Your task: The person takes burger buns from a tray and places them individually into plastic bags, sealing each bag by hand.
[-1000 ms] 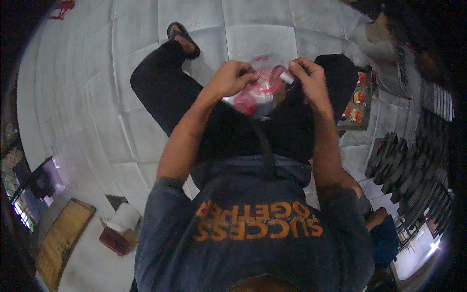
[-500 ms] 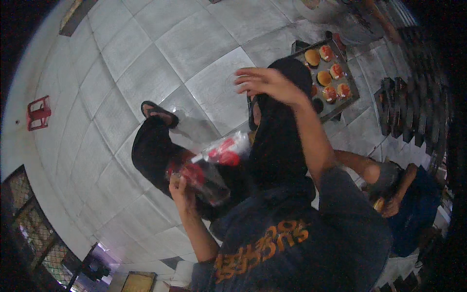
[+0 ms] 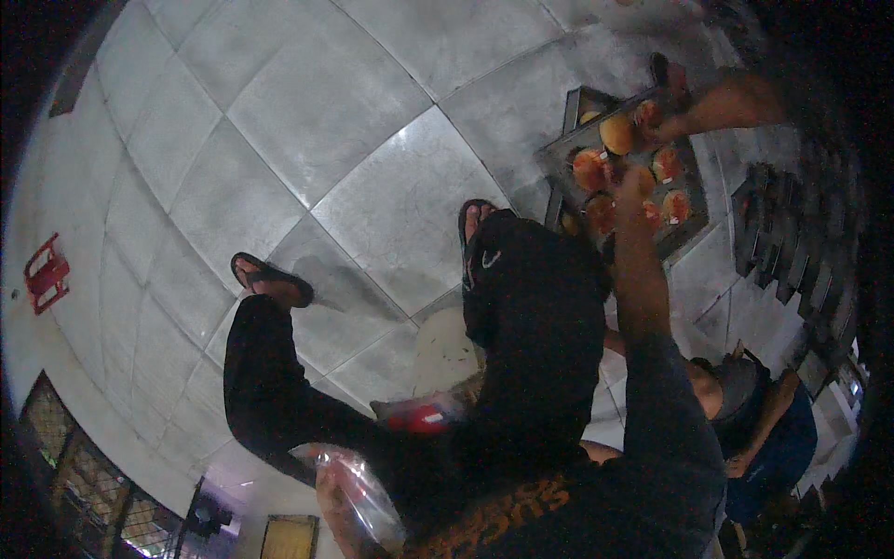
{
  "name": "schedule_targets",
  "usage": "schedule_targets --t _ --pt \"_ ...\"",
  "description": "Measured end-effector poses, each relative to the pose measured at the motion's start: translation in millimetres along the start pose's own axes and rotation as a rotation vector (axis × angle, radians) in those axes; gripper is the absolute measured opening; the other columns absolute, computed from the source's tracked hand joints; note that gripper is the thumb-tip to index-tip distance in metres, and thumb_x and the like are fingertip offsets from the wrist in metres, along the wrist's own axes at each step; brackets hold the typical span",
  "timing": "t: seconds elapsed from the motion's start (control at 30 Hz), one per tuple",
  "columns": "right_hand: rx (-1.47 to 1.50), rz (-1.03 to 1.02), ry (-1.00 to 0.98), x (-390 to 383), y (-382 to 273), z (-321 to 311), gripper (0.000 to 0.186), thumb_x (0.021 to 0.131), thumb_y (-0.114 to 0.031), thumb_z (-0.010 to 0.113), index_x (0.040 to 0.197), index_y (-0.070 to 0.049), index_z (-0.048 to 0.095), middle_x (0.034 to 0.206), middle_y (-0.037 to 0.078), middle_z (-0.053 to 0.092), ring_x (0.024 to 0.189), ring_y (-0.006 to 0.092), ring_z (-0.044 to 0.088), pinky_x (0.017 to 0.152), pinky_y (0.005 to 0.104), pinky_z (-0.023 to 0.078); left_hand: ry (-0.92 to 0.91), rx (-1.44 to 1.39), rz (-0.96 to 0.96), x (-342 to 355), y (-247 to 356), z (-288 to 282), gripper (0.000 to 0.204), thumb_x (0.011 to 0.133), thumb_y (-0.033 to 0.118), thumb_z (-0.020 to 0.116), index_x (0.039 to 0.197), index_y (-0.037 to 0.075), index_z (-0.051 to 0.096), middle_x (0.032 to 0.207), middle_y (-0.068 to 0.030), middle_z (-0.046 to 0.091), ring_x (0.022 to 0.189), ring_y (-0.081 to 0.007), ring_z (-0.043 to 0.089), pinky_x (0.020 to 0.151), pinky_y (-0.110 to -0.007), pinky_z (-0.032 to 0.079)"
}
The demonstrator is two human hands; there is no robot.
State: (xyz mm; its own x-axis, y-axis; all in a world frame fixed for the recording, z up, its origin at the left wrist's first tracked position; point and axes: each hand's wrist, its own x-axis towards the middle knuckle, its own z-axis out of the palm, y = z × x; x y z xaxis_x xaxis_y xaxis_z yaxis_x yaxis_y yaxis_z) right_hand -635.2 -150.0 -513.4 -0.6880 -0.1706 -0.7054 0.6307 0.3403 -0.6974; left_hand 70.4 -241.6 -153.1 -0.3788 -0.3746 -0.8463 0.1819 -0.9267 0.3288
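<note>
Low at the picture's bottom, my left hand (image 3: 333,498) is closed on a clear plastic bag (image 3: 365,498) with red print. My right arm stretches out to a dark metal tray (image 3: 700,191) on the floor, where my right hand (image 3: 635,184) is over the buns. Its fingers are blurred, so any hold on a bun is unclear. Plain golden buns (image 3: 616,135) and buns in red-printed clear wrappers (image 3: 589,170) lie on the tray. More red-printed plastic bags (image 3: 428,415) rest between my thighs.
Another person's hand (image 3: 687,121) reaches over the tray from the far right. A second person (image 3: 745,424) sits at my right. Dark metal trays (image 3: 782,233) are stacked beyond. A cream rounded object (image 3: 445,352) stands between my legs; a red plastic item (image 3: 47,273) is far left.
My right hand has gone from above my knee out to the tray. My left hand has drawn back toward my body with the bag. Another person's hand has come over the tray.
</note>
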Motion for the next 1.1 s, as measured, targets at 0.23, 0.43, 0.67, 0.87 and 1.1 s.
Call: schedule_targets --t 0.23,0.43,0.67,0.87,1.1 --pt "-0.215 -0.034 0.226 52 -19 0 0.027 0.083 -0.024 0.059 0.102 -0.005 0.055 0.090 0.007 0.059 0.085 0.0198 0.057 0.073 0.0350 0.048 0.409 0.050 -0.091 -8 -8 -35 0.039 0.080 0.030 0.062 0.106 0.003 0.051 0.077 -0.0058 0.058 0.060 -0.0158 0.056 0.051 -0.028 0.049" --pt "-0.291 -0.051 0.301 33 -12 -33 0.032 0.082 -0.024 0.060 0.106 -0.004 0.054 0.094 0.009 0.058 0.088 0.0207 0.057 0.075 0.0356 0.048 0.466 0.100 -0.140 0 3 -18 0.039 0.080 0.031 0.061 0.106 0.004 0.051 0.079 -0.0049 0.057 0.062 -0.0146 0.055 0.053 -0.028 0.048" --pt "-0.259 -0.026 0.338 32 4 -59 0.037 0.081 -0.024 0.061 0.109 -0.002 0.052 0.099 0.010 0.057 0.091 0.0217 0.056 0.077 0.0363 0.048 0.484 0.198 -0.121 39 13 2 0.039 0.080 0.033 0.061 0.106 0.006 0.052 0.082 -0.0038 0.056 0.064 -0.0133 0.054 0.055 -0.028 0.047" --pt "-0.242 -0.062 0.339 33 -7 -65 0.042 0.079 -0.023 0.062 0.112 -0.001 0.050 0.103 0.012 0.056 0.094 0.0226 0.056 0.079 0.0369 0.048 0.460 0.283 -0.129 49 28 10 0.039 0.081 0.034 0.060 0.107 0.007 0.052 0.085 -0.0029 0.056 0.065 -0.0122 0.053 0.057 -0.028 0.047" --pt "-0.380 -0.645 0.012 -72 -55 -26 0.047 0.078 -0.017 0.063 0.118 0.000 0.046 0.113 0.014 0.052 0.102 0.0245 0.053 0.083 0.0392 0.049 0.450 0.183 0.147 57 11 43 0.047 0.087 0.045 0.045 0.111 0.006 0.053 0.089 -0.0041 0.058 0.085 -0.0144 0.054 0.083 -0.029 0.043"
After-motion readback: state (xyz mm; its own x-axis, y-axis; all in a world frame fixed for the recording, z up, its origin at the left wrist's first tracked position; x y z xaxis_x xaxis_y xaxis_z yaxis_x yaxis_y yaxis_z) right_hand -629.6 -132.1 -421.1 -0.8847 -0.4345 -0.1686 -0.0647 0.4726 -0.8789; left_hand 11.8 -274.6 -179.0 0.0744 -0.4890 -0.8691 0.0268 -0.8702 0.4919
